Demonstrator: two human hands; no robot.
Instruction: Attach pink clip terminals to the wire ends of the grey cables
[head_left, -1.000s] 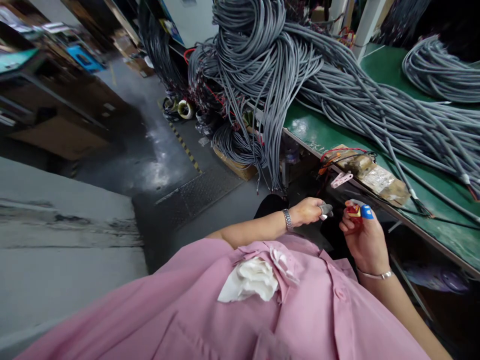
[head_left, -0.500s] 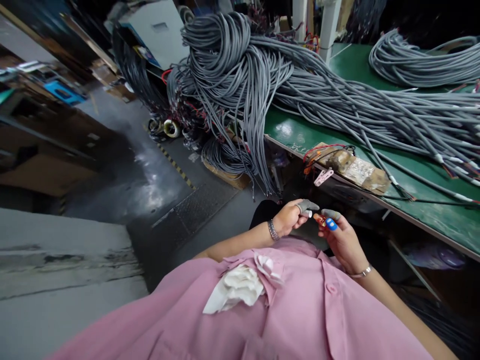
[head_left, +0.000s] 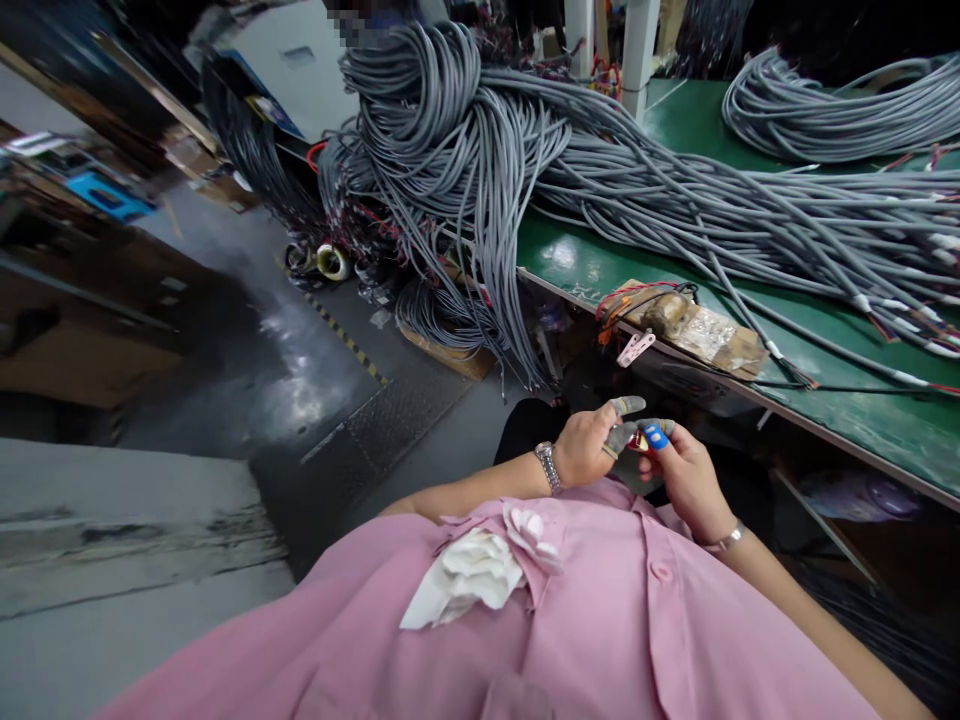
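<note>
My right hand, its thumb in a blue cover and its index finger in a grey one, pinches a small shiny red-and-gold piece, perhaps a wrapper; its exact kind is too small to make out. Facing it is my left hand, with grey covers on thumb and index finger. Those two fingers are spread, the thumb tip close to or touching the shiny piece. Both hands are in front of my pink shirt, just short of the bench edge.
Grey cables are heaped over the green bench and hang off its left end. A taped cardboard piece and a pink clip lie at the bench edge. Another cable coil is at the back right. A grey surface stands at left.
My left index finger and thumb have spread apart, and the thumb has come nearer the red-and-gold piece. The small white thing at my left fingertips no longer shows. The view has shifted slightly.
</note>
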